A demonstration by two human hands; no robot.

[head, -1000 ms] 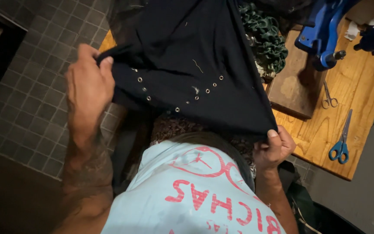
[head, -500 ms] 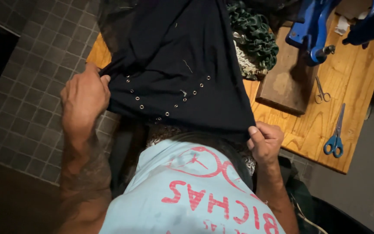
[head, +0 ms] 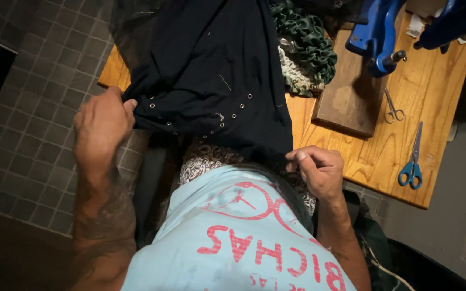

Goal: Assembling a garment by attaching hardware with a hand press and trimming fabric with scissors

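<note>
**Dark cloth held at the table edge, both corners in my hands**

My left hand (head: 102, 123) is clenched on one corner of the black cloth (head: 211, 70), knuckles up, bunching the hem where a row of small metal eyelets (head: 227, 119) runs. My right hand (head: 316, 171) pinches the other corner between thumb and fingertips, low, just beside my shirt (head: 233, 237). The cloth lies over the near end of the wooden table (head: 362, 161) and hangs off its edge toward me.

As far as I can judge, the eyelets are already set along the hem, so that part looks done. The cloth is neither flat nor folded: it sags between my hands and loose thread ends show on it. What remains I would guess to be straightening it out, but I cannot tell more.

No box, tray or bin shows. Things lie bare on the table: a green ruffled fabric (head: 306, 46) touching the cloth's far side, a dark board (head: 346, 102) beside it, a blue press (head: 378, 32) above the board, small scissors (head: 392, 108) near the board and blue-handled scissors (head: 413, 159) well apart toward the table edge.
</note>
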